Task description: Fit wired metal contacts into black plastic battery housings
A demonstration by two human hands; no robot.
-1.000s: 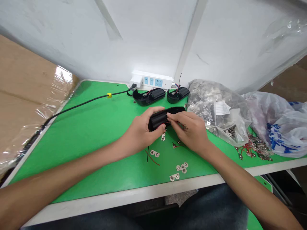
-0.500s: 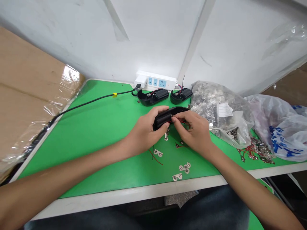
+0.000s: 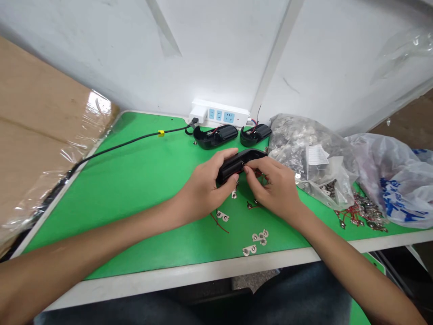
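Observation:
A black plastic battery housing (image 3: 233, 167) is held above the green tabletop, its hollow side partly in view. My left hand (image 3: 204, 185) is closed around its left end, thumb on the near edge and fingers behind. At the right part of the housing, my right hand (image 3: 278, 186) is closed in a pinch, thumb and forefinger at the inside edge. Whatever lies between those fingertips is too small to make out. Red wire shows near them, and a red and a black wire (image 3: 221, 223) hang below my left hand. Metal contact plates (image 3: 260, 236) lie on the table nearer to me.
Two similar black housings (image 3: 216, 136) rest by a white power strip (image 3: 230, 115) at the wall. A plastic bag of metal parts (image 3: 301, 144), another bag (image 3: 395, 180) and loose wired contacts (image 3: 363, 212) occupy the right. A black cable (image 3: 131, 142) crosses the left side.
The housing has tilted slightly in my left hand, its right end rising a little. My right fingertips have shifted slightly right and stay pinched at its inside edge.

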